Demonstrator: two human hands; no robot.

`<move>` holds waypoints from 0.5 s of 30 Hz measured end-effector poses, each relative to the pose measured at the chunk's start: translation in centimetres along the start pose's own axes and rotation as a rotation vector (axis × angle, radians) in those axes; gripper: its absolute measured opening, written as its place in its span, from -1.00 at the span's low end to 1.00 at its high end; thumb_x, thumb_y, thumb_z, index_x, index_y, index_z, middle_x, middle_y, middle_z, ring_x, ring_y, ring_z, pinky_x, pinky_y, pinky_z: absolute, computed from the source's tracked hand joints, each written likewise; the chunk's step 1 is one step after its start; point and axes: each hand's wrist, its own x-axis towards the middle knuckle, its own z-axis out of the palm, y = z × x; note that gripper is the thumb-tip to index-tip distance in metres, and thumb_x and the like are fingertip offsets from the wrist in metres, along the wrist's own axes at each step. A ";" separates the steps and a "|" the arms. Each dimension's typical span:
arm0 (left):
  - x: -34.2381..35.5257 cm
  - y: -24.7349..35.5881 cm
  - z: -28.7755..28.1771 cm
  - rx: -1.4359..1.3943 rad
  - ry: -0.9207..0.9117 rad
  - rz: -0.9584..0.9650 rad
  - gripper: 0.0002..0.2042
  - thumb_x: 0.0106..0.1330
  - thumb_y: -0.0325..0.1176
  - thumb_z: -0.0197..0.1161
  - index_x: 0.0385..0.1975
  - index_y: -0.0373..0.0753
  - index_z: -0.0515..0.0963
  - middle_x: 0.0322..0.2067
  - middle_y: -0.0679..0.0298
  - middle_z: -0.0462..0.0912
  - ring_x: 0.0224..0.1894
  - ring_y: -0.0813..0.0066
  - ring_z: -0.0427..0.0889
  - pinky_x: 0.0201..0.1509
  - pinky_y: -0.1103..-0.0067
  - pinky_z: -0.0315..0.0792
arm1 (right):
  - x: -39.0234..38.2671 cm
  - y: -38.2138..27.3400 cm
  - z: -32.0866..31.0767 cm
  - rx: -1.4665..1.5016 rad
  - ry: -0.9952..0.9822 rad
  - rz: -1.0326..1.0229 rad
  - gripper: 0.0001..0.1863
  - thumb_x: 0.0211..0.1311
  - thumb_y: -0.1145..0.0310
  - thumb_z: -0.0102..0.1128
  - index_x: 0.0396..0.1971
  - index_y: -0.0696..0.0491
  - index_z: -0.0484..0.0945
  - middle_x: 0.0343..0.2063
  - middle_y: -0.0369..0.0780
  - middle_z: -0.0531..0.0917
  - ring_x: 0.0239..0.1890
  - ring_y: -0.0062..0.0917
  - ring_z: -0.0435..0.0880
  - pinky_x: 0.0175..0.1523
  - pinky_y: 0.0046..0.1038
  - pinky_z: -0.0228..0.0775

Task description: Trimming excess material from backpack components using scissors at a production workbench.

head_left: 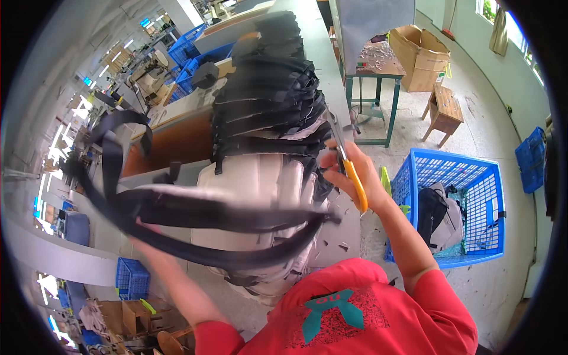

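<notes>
My right hand (360,177) is closed round a pair of scissors (353,177) with orange-yellow handles, its metal blades pointing away from me. At the left, a black backpack (207,208) with long, looping straps is in mid-air, smeared by motion. My left hand (144,238) is under its left end, gripping it; the fingers are mostly hidden and blurred. Below the straps lies a pile of pale grey backpacks (242,180). Beyond it, a long row of black backpacks (260,112) lies overlapped along the table, close to the scissors' blades.
At my right stands a blue plastic basket (500,207) holding grey and black bags. Farther off are a wooden stool (447,109), a cardboard box (417,62) and a green-legged table (387,115). Another blue basket (132,277) is at the left. Dark scraps lie near the table's near end.
</notes>
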 end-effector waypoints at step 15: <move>-4.2 -1.8 2.5 0.164 0.200 -0.438 -0.75 0.20 -0.45 0.18 -0.11 -0.30 0.50 -0.21 0.20 0.59 -0.16 0.40 0.57 -0.02 0.51 0.46 | -4.8 3.7 0.4 0.404 -0.289 0.386 -0.62 0.10 0.39 0.16 -0.06 0.11 0.36 -0.49 -0.31 0.52 -0.40 -0.66 0.48 -0.27 -0.59 0.33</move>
